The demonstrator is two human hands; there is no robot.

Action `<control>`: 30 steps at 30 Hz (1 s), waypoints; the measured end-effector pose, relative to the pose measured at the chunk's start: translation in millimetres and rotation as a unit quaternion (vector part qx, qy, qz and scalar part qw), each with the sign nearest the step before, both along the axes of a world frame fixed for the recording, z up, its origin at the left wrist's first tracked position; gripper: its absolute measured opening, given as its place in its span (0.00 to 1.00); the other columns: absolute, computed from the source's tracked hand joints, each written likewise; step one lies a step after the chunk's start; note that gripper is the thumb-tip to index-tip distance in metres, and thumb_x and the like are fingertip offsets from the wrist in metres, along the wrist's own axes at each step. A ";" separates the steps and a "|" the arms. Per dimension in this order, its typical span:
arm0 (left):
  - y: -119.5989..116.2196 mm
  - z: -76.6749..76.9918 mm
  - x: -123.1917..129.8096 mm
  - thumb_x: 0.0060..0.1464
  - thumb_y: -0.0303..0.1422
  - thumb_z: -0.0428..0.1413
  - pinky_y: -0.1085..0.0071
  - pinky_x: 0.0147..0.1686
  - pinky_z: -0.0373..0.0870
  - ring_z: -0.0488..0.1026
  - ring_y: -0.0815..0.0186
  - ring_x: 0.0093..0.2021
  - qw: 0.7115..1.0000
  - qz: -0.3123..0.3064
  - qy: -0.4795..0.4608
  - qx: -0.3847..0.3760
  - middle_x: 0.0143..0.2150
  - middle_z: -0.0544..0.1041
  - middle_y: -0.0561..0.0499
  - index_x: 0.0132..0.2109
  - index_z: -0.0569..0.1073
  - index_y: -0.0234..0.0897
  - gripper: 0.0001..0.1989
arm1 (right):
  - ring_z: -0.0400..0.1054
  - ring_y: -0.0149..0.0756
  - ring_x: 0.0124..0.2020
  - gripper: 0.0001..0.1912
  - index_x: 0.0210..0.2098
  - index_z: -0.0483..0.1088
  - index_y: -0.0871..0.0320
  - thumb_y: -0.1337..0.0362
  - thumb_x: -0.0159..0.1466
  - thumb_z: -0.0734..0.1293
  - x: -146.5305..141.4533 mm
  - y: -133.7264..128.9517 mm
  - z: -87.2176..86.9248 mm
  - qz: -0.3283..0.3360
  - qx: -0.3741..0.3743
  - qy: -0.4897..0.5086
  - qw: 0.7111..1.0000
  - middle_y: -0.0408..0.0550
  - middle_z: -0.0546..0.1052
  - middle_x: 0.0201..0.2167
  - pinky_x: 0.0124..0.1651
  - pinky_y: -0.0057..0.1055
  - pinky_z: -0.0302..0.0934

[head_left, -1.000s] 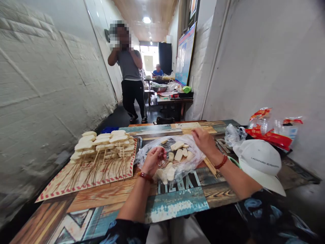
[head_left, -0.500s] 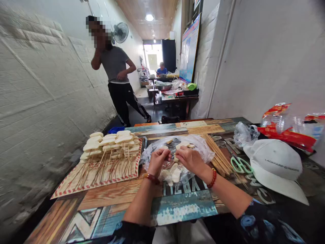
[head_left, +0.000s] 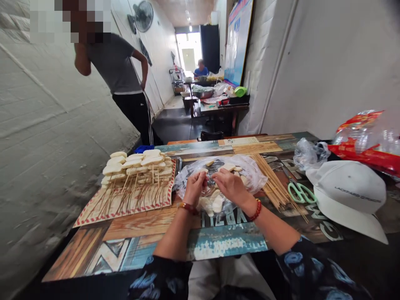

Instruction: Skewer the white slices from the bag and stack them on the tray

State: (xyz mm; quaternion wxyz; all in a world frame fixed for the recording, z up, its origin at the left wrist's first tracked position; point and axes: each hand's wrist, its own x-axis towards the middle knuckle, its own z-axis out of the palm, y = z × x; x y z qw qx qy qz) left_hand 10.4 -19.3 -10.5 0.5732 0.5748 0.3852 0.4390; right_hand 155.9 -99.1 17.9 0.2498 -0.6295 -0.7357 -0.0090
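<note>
Head: person (head_left: 114,68) nearer, hands (head_left: 194,187) seemingly together

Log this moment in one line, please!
left hand: over clear plastic bag | right hand: near flat white pieces | rest: thin tan wooden sticks

In front of you, on the left of the tabletop (head_left: 137,226), a sheet of paper (head_left: 165,200) carries stacked slices (head_left: 134,166) at its far end, their sticks (head_left: 153,174) pointing towards you. Straight before you lies a plastic bag (head_left: 247,163) with loose slices (head_left: 218,203) on it. To its right come a bundle of skewers (head_left: 271,183), then scissors (head_left: 301,192), then a cap (head_left: 350,187). Behind the cap sit a smaller bag (head_left: 309,154) and, farther right, packets (head_left: 356,146). Beyond, at left, stands a person (head_left: 115,68).
</note>
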 end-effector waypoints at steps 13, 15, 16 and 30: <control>32.1 -22.5 -15.7 0.57 0.41 0.55 0.68 0.40 0.72 0.75 0.65 0.38 0.984 0.129 0.045 0.111 0.40 0.78 0.46 0.42 0.76 0.34 0.15 | 0.70 0.35 0.37 0.19 0.48 0.77 0.51 0.58 0.74 0.55 58.2 1.2 -11.7 -0.132 -0.041 -0.040 0.990 0.47 0.76 0.43 0.30 0.29 0.47; 37.7 -27.5 -21.3 0.58 0.39 0.54 0.64 0.49 0.71 0.75 0.62 0.46 0.965 0.151 0.118 0.177 0.45 0.78 0.45 0.47 0.76 0.35 0.15 | 0.70 0.36 0.37 0.19 0.48 0.77 0.51 0.60 0.74 0.55 65.7 3.5 -12.1 -0.143 -0.055 -0.036 0.988 0.48 0.77 0.42 0.30 0.30 0.48; 40.2 -28.6 -24.1 0.58 0.38 0.54 0.62 0.52 0.69 0.75 0.60 0.49 0.952 0.159 0.155 0.210 0.47 0.78 0.44 0.48 0.75 0.35 0.15 | 0.70 0.37 0.38 0.19 0.49 0.77 0.51 0.62 0.73 0.55 69.6 4.7 -12.4 -0.150 -0.060 -0.030 0.986 0.49 0.77 0.42 0.31 0.30 0.49; 39.1 -1.7 46.6 0.58 0.31 0.53 0.64 0.46 0.74 0.77 0.60 0.43 0.843 -0.035 0.429 0.323 0.45 0.81 0.43 0.45 0.79 0.36 0.12 | 0.70 0.44 0.47 0.21 0.51 0.77 0.60 0.70 0.70 0.55 95.3 3.2 -1.1 -0.155 -0.086 0.063 0.982 0.58 0.78 0.46 0.44 0.33 0.59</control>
